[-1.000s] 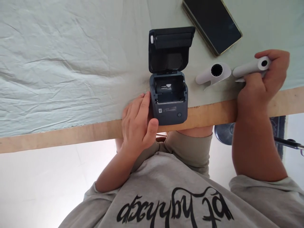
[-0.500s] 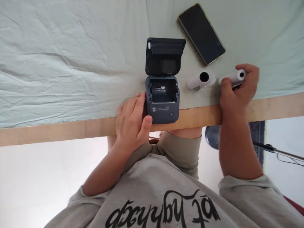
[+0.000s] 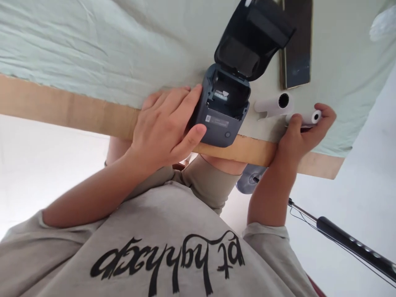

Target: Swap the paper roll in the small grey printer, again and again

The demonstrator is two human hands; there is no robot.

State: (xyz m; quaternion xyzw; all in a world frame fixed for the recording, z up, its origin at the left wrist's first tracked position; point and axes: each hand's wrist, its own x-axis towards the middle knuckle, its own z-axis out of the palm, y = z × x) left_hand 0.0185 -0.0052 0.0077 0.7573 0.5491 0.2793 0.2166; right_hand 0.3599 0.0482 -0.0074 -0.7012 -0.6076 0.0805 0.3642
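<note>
A dark blue-grey portable label printer (image 3: 216, 128) stands at the table's front edge with its black lid (image 3: 247, 45) swung up. Its paper bay shows a small white label inside and no roll. My left hand (image 3: 163, 123) lies along the printer's left side, fingers stretched out and touching it, thumb near its front. At the right, my right hand (image 3: 301, 134) grips a small white paper roll (image 3: 306, 118) between thumb and fingers. Just left of that hand lies a thicker white paper roll (image 3: 272, 104), with a dark core and a loose end of paper.
A dark smartphone (image 3: 297, 45) lies behind the rolls, partly covered by the raised lid. Crumpled clear plastic (image 3: 383, 24) sits at the far right. Pale green cloth (image 3: 123, 49) covers the table, leaving a wooden front edge (image 3: 68, 107) bare. A black pole (image 3: 355, 243) stands below.
The view has turned and shifted, so the table slants and the printer looks tilted. Both hands keep much the same places, the right one still on the small roll.
</note>
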